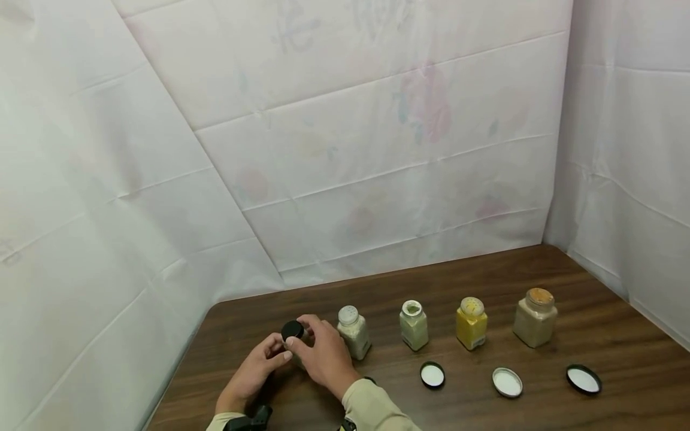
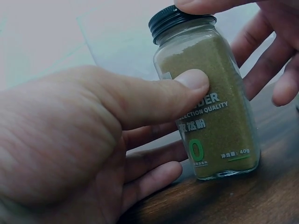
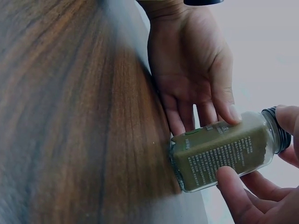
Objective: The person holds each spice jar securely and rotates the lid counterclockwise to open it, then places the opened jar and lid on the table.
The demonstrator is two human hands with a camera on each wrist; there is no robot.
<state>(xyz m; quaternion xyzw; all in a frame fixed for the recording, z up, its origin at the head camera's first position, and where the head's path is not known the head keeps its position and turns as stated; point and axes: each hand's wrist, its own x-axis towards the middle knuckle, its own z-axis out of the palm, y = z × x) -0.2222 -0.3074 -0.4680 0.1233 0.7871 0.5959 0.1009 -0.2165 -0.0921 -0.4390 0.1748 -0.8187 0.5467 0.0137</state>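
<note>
A glass spice jar (image 2: 219, 140) of greenish-brown powder, with a black screw lid (image 1: 293, 330), stands at the left of the table between both hands. My left hand (image 1: 250, 374) holds the jar's body, its thumb across the printed front in the left wrist view. With thumb and finger, my right hand (image 1: 326, 353) grips the lid; another right fingertip lies near the jar's side in the right wrist view. The lid sits on the jar's neck. In the head view the hands hide most of the jar's body.
Right of the hands stand a pale-powder jar (image 1: 354, 333), a green-powder jar (image 1: 414, 326), a yellow jar (image 1: 471, 324) and a beige jar (image 1: 535, 320), all uncapped. Three lids (image 1: 432, 375), (image 1: 507, 382), (image 1: 584, 379) lie in front. White sheeting (image 1: 377, 179) hangs behind the wooden table (image 1: 463, 413).
</note>
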